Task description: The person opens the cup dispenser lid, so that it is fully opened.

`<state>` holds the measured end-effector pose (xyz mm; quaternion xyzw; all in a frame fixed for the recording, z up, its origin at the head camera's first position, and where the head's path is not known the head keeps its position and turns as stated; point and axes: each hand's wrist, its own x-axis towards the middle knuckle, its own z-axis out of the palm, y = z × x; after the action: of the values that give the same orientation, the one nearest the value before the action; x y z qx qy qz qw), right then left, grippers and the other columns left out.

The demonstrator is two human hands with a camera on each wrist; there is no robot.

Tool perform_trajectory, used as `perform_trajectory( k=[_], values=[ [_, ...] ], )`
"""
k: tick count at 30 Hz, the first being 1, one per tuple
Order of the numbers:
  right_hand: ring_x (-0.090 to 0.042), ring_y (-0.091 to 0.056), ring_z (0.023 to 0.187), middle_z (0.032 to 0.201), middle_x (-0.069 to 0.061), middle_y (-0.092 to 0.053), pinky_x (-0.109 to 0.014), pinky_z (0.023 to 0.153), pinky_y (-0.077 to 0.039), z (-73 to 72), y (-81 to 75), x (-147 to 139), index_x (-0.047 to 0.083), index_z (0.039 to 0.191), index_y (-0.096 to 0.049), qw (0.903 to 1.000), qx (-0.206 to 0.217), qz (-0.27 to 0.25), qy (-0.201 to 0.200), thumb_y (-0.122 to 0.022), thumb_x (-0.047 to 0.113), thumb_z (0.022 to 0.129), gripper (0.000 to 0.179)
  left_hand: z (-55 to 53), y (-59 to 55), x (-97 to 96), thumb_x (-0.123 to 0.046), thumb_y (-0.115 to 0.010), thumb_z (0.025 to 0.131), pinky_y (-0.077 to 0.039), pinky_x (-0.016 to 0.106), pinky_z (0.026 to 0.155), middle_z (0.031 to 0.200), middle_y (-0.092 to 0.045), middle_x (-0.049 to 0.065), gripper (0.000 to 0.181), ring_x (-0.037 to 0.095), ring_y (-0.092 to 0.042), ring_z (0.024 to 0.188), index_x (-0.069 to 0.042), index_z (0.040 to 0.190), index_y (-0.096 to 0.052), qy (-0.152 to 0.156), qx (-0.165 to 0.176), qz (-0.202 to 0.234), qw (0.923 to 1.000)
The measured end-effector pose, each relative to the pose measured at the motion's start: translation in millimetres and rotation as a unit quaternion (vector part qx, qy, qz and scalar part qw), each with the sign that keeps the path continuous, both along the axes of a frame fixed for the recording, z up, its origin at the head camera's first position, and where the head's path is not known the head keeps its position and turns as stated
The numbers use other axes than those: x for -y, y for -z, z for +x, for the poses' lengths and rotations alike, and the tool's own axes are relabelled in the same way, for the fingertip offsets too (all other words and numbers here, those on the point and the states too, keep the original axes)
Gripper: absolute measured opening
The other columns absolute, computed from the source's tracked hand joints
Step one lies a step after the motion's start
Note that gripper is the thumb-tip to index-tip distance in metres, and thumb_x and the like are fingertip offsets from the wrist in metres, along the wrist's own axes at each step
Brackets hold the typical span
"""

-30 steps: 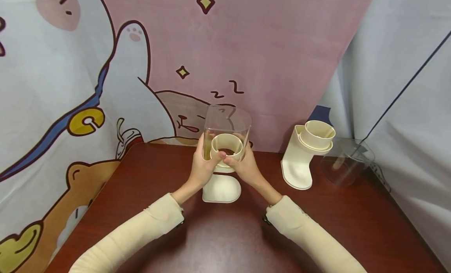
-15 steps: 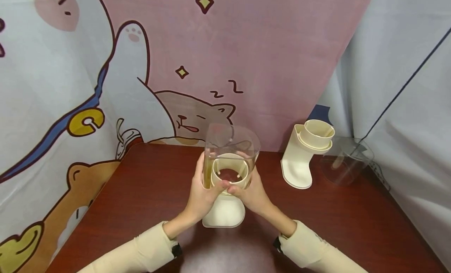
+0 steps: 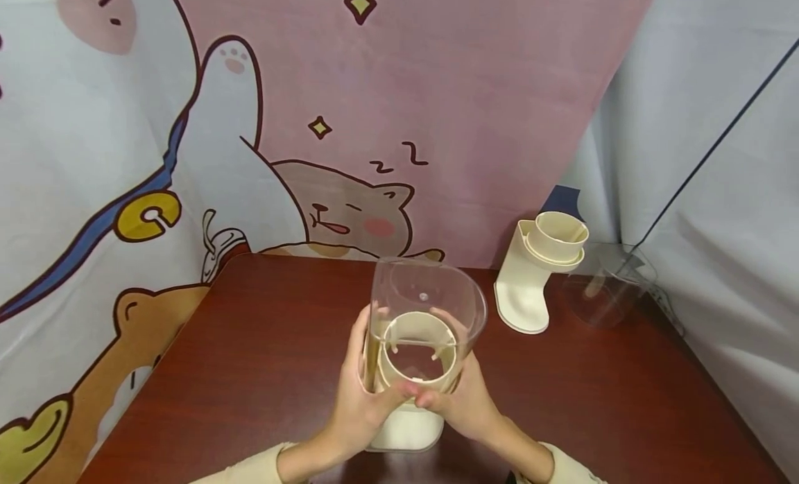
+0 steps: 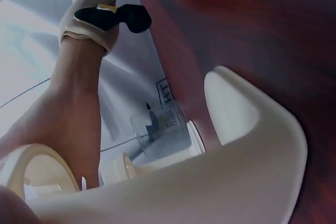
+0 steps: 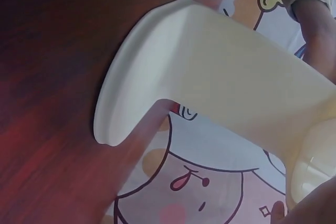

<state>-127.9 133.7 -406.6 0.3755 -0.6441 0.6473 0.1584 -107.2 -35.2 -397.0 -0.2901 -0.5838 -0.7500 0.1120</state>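
A cream plastic stand (image 3: 408, 428) with a round collar (image 3: 388, 363) on top stands before me, its foot toward me. Above the collar rises a clear plastic container (image 3: 440, 290) with an open top. My left hand (image 3: 357, 404) and right hand (image 3: 471, 404) grip the upper part from both sides. Both thumbs almost meet at the front, and some fingers show through the clear wall. How the container joins the collar is hard to tell. In the left wrist view the stand's pale body (image 4: 231, 182) fills the lower part; the right wrist view shows its side (image 5: 210, 66).
At the back right of the brown table (image 3: 268, 331) stands a matching cream stand (image 3: 524, 290) with a collar on top. Beside it is a clear container (image 3: 599, 297), close to the grey-white curtain (image 3: 705, 227). A printed cartoon cloth (image 3: 474, 109) hangs behind.
Both hands have brought the stand and clear container toward me, lower in the head view and slightly right. The grip stays the same; the matching stand and container at the right are still.
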Motion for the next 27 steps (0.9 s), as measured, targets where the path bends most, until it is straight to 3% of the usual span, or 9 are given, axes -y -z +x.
perform_trajectory(
  k=[6,9,12,14,16,20,27],
  values=[
    [-0.017,-0.052,0.127,0.146,-0.016,-0.045,-0.028,0.101,-0.049,0.9,-4.9,-5,-0.001,0.154,-0.017,0.9975,0.031,-0.005,-0.063,-0.076,0.048,0.083,0.104,-15.1,12.6,16.6,-0.039,-0.072,0.091,-0.029,0.024,0.117,0.164,-0.018,0.015,0.100,0.023,-0.030,0.147,-0.011,0.160,-0.005,0.024,-0.054,-0.070,0.9958],
    [-0.019,-0.045,0.137,0.155,-0.021,-0.034,-0.027,0.107,-0.043,-0.5,-17.1,-10,-0.004,0.154,-0.012,0.9978,0.012,0.012,-0.064,-0.074,0.054,0.082,0.111,-23.8,24.0,26.8,-0.049,-0.073,0.087,-0.022,0.023,0.120,0.167,-0.010,0.015,0.112,0.025,-0.021,0.151,-0.011,0.160,0.002,0.047,-0.080,-0.115,0.9891],
    [-0.026,-0.038,0.145,0.159,-0.026,-0.026,-0.033,0.114,-0.039,-8.0,-39.6,-5,-0.005,0.155,-0.010,0.9978,-0.024,-0.018,-0.059,-0.073,0.060,0.080,0.118,-29.7,30.7,34.0,-0.054,-0.077,0.081,-0.028,0.024,0.118,0.165,-0.018,0.016,0.120,0.023,-0.032,0.146,-0.009,0.160,0.002,0.046,-0.097,-0.148,0.9831],
    [-0.032,-0.035,0.147,0.158,-0.027,-0.027,-0.036,0.118,-0.034,-13.7,-51.9,-1,-0.004,0.155,-0.010,0.9959,-0.044,-0.057,-0.054,-0.073,0.062,0.078,0.120,-31.1,33.2,34.5,-0.054,-0.079,0.079,-0.034,0.026,0.114,0.161,-0.026,0.015,0.122,0.022,-0.041,0.138,-0.009,0.160,-0.001,0.045,-0.092,-0.162,0.9814],
    [-0.035,-0.042,0.142,0.156,-0.027,-0.032,-0.041,0.115,-0.039,-17.0,-59.3,4,-0.002,0.155,-0.012,0.9929,-0.053,-0.090,-0.056,-0.074,0.061,0.078,0.118,-31.8,34.7,33.7,-0.053,-0.081,0.077,-0.038,0.027,0.110,0.155,-0.034,0.012,0.121,0.022,-0.046,0.130,-0.010,0.160,-0.003,0.047,-0.085,-0.172,0.9803],
    [-0.035,-0.058,0.128,0.145,-0.028,-0.047,-0.043,0.106,-0.048,-16.4,-58.7,10,-0.008,0.151,-0.019,0.9890,-0.066,-0.123,-0.050,-0.076,0.055,0.081,0.111,-33.0,37.6,30.8,-0.055,-0.080,0.077,-0.036,0.028,0.110,0.150,-0.037,0.011,0.121,0.025,-0.045,0.128,-0.009,0.159,-0.003,0.052,-0.089,-0.193,0.9758],
    [-0.033,-0.064,0.118,0.133,-0.028,-0.057,-0.043,0.102,-0.051,-18.3,-59.3,16,-0.013,0.147,-0.025,0.9858,-0.089,-0.138,-0.035,-0.071,0.051,0.088,0.098,-43.7,39.0,25.9,-0.059,-0.072,0.083,-0.040,0.033,0.104,0.135,-0.043,0.017,0.115,0.029,-0.046,0.118,0.003,0.153,-0.006,0.029,-0.182,-0.165,0.9688]
  ],
)
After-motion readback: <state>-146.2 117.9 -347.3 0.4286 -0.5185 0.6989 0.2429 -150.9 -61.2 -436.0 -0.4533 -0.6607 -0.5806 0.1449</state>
